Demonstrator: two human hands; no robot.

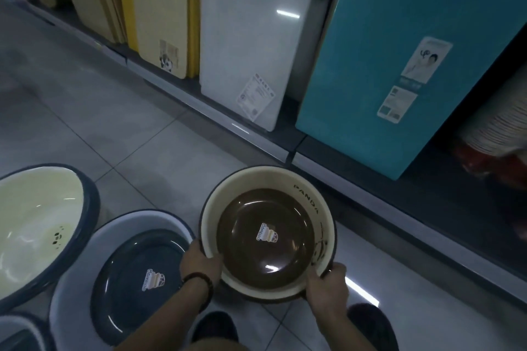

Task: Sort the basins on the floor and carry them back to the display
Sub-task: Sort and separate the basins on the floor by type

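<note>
Left hand (201, 265) and right hand (328, 285) are gripping the cream basin (251, 214) by its rim at eight and five o'clock; likely light, rigid, slick.

Scene dimly lit, bluish-grey cast throughout. Overhead strip lighting reflected as white streaks on white panel (251, 37), on shelf base edge (239, 127) and on glossy floor (362, 291) at lower right. Small glints seen in bottom of brown basin (268, 236) and on inner wall of cream basin (37, 222). Deep shadow held under shelving at right. Heavy blur noted in upper left corner and on stacked goods (493, 134) at right edge. Straight shelf lines bowed by wide-angle lens. Centre rendered fairly sharp, with fine label print smeared.
</note>
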